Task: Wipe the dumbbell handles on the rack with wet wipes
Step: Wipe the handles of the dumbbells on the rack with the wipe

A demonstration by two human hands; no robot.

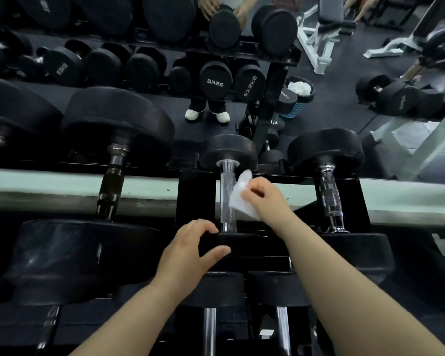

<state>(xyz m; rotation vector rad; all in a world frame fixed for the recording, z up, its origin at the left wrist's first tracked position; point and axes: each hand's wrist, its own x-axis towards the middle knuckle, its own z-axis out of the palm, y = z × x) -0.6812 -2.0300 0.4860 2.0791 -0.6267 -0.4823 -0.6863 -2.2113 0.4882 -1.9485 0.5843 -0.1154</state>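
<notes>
A small black dumbbell lies on the rack in the middle, its knurled silver handle [226,196] running away from me. My right hand [263,199] pinches a crumpled white wet wipe [239,199] just right of that handle, the wipe touching or nearly touching it. My left hand [190,253] grips the near black head [244,246] of the same dumbbell, thumb and fingers spread around its edge.
Bigger dumbbells flank it: one with a dark handle [112,181] on the left, one with a chrome handle [330,199] on the right. More chrome handles [209,330] sit on the lower tier. A mirror behind reflects the rack, a person's legs and a blue bin [297,104].
</notes>
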